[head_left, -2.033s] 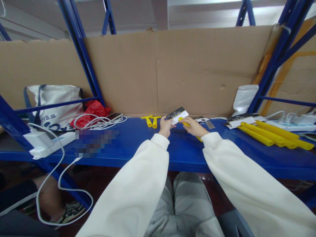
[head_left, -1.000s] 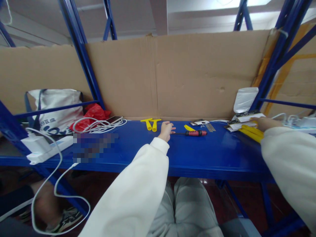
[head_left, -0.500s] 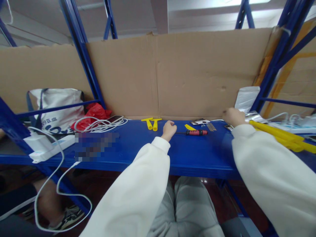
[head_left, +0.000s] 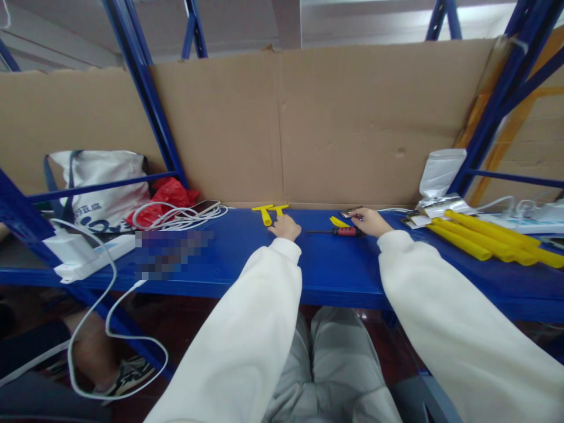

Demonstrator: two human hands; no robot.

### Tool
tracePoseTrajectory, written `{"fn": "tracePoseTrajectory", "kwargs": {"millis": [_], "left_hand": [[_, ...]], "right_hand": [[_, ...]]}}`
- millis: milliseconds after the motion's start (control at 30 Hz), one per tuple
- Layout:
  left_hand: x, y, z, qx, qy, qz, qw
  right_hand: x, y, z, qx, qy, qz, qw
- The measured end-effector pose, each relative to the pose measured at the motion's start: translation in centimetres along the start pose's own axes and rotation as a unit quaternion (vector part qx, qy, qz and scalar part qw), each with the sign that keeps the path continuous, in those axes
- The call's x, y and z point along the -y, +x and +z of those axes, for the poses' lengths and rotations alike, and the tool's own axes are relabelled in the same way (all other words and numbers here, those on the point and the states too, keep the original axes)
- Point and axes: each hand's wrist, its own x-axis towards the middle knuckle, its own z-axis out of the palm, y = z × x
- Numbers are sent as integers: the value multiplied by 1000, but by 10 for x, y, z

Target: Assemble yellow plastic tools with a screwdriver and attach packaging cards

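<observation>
My left hand (head_left: 285,227) reaches over the blue shelf, its fingers apart and covering the lower part of a yellow T-shaped handle (head_left: 278,209). Left of it lies a second yellow T-shaped handle (head_left: 267,217). My right hand (head_left: 372,222) is bent down at a small flat packet (head_left: 348,213) with its fingers curled together; what is between them is hidden. Just in front of that hand is a screwdriver (head_left: 347,231) with a red and black grip, its shaft pointing left. A small yellow piece (head_left: 338,222) lies between screwdriver and packet.
Several yellow tubes (head_left: 484,238) lie on the right, beside silver foil packaging (head_left: 445,205). At left are a coiled white cable (head_left: 180,216), a red plastic bag (head_left: 170,197), a cloth bag (head_left: 103,188) and a power strip (head_left: 94,261). Cardboard (head_left: 343,129) closes the back.
My right hand has moved left from the foil packaging to the small packet, now covering the thin metal strips. My left hand has shifted left onto the right-hand yellow handle, its fingers opening.
</observation>
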Motion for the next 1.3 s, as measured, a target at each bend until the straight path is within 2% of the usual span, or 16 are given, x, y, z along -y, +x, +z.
{"fn": "tracePoseTrajectory", "kwargs": {"millis": [167,400,567,767,933,1133,1300], "left_hand": [[-2,-5,-4,33,45,80,995],[-5,-9,-3,-2,-14,106,994],[-5,-8,-3,7,-61,106,992],[-6,-6,3,64,-2,223,973],[-1,-1,15,76,-34,256,963],[-3,-2,8,124,120,291,941],[-6,-7,2,121,159,256,946]], "right_hand": [[-1,0,-3,-5,-2,20,1000],[1,-1,-1,-8,27,15,999],[2,0,-2,-5,35,20,999],[2,-1,-3,0,35,19,999],[-1,0,0,18,22,-4,1000],[1,1,-1,61,-4,9,998],[8,0,-7,80,-2,61,995]]}}
